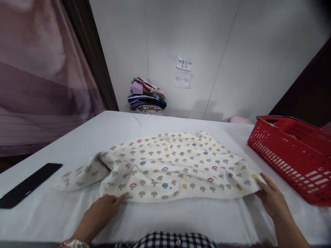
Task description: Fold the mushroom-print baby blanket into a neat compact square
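Note:
A cream cloth with a mushroom print (pixel 170 165) lies spread and rumpled across the white table (pixel 108 127). My left hand (pixel 103 210) rests flat on the table with its fingertips touching the cloth's near edge at the left of centre. My right hand (pixel 271 196) lies at the cloth's near right corner, fingers stretched onto the edge. Neither hand has the fabric pinched. A loose flap of the cloth trails off to the left.
A red plastic basket (pixel 292 155) stands at the right edge of the table. A black flat object (pixel 28 184) lies at the left. A stack of folded clothes (pixel 147 96) sits against the back wall, below paper notes (pixel 183 72).

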The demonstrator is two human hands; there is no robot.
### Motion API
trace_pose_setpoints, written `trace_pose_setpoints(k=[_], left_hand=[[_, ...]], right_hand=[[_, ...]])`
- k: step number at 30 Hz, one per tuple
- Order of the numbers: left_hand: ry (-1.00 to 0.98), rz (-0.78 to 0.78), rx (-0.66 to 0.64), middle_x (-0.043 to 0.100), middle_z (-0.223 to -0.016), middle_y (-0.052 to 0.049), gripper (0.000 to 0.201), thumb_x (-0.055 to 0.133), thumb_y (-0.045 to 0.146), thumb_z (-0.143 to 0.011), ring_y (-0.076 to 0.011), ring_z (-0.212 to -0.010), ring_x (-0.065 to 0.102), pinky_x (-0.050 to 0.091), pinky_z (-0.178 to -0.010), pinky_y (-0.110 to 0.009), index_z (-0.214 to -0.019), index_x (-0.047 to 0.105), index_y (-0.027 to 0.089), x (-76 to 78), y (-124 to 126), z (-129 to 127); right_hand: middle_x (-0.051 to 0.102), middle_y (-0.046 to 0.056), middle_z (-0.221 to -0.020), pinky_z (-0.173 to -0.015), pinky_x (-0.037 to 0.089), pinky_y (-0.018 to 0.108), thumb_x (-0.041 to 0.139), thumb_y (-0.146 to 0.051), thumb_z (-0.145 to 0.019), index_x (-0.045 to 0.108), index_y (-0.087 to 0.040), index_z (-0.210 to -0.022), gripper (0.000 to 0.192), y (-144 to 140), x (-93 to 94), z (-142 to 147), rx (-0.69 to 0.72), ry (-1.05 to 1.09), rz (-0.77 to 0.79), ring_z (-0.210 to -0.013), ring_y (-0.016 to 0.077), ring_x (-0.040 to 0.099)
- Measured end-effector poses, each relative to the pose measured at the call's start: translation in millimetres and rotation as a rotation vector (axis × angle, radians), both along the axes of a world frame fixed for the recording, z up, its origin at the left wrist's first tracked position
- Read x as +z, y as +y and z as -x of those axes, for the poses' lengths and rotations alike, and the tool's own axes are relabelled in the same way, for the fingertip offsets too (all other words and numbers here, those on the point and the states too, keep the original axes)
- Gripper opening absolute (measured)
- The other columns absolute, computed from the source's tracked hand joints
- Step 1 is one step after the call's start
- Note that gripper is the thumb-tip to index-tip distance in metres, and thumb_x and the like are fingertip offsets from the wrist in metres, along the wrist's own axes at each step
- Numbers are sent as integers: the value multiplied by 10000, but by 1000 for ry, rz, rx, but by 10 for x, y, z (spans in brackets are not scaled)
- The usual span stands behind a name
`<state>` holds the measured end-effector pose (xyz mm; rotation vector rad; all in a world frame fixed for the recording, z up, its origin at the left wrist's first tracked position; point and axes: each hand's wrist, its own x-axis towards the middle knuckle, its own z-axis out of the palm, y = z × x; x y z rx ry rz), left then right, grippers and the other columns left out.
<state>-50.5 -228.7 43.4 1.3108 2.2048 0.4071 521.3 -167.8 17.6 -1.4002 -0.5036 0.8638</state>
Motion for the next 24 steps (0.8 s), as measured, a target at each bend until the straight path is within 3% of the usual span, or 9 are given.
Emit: trace_pose_setpoints(k=[2, 4, 6, 9, 13, 15, 17, 20, 24], left_hand=[[42, 61, -63, 671, -703, -116, 491, 487, 654, -714, -321, -747, 625, 437, -677, -404, -491, 600, 232, 31, -23, -28], [-36, 16, -65, 671, -719, -102, 459, 483, 633, -727, -286, -721, 633, 454, -668, -378, -626, 643, 214, 34, -33, -92], [-239, -31, 31, 679, -774, -84, 479, 535, 616, -693, -242, -619, 632, 471, -578, -344, -881, 651, 191, -4, -33, -198], [-658, -152, 271, 669, -997, -87, 672, 646, 547, -632, -217, -635, 661, 519, -565, -333, -1194, 493, 212, -120, -42, -412], [-1211, -175, 495, 659, -1033, -95, 471, 673, 423, -654, -252, -894, 673, 547, -800, -375, -1055, 534, 220, -252, -82, -642], [-1356, -207, 549, 666, -1000, -84, 353, 657, 368, -660, -254, -957, 656, 536, -856, -381, -961, 557, 214, -263, -84, -674], [-1387, -336, 561, 665, -1002, -56, 303, 660, 315, -642, -240, -977, 645, 532, -880, -374, -912, 563, 218, -244, -50, -643], [-1357, -520, 520, 656, -1039, -3, 399, 678, 286, -614, -212, -947, 646, 544, -865, -363, -993, 553, 265, -214, 65, -507], [-1205, -542, 553, 669, -962, 11, 408, 685, 306, -622, -179, -840, 654, 572, -736, -273, -1015, 574, 294, -213, 223, -278]], right_hand=[[666, 4, -846, -438, 501, 210, 838, -295, -471, 591, -247, -1180, 752, 73, 94, 36, 91, 30, -17, -500, 101, 559], [675, 3, -823, -467, 514, 220, 833, -299, -490, 606, -253, -1154, 703, 161, 197, 100, 146, 45, -71, -516, 108, 573], [678, 2, -785, -503, 526, 235, 821, -285, -504, 632, -243, -1101, 627, 243, 300, 185, 161, 59, -143, -535, 114, 586], [675, 7, -744, -536, 523, 249, 791, -236, -525, 662, -223, -1020, 512, 322, 454, 293, 123, 79, -254, -556, 122, 600], [654, 6, -720, -532, 494, 242, 736, -131, -546, 689, -212, -922, 388, 320, 658, 284, -27, 96, -433, -573, 121, 603], [650, 14, -727, -554, 495, 259, 707, -87, -543, 699, -214, -879, 359, 283, 755, 225, -98, 102, -510, -608, 130, 613], [651, 23, -730, -592, 503, 290, 682, -64, -538, 706, -220, -862, 361, 231, 848, 176, -136, 81, -564, -641, 142, 617], [648, 19, -726, -648, 509, 326, 667, -65, -528, 713, -227, -862, 374, 124, 981, 181, -162, 20, -596, -648, 139, 606], [641, 12, -766, -798, 501, 376, 696, -145, -544, 708, -267, -910, 387, -73, 1122, 309, -180, -68, -552, -698, 136, 611]])
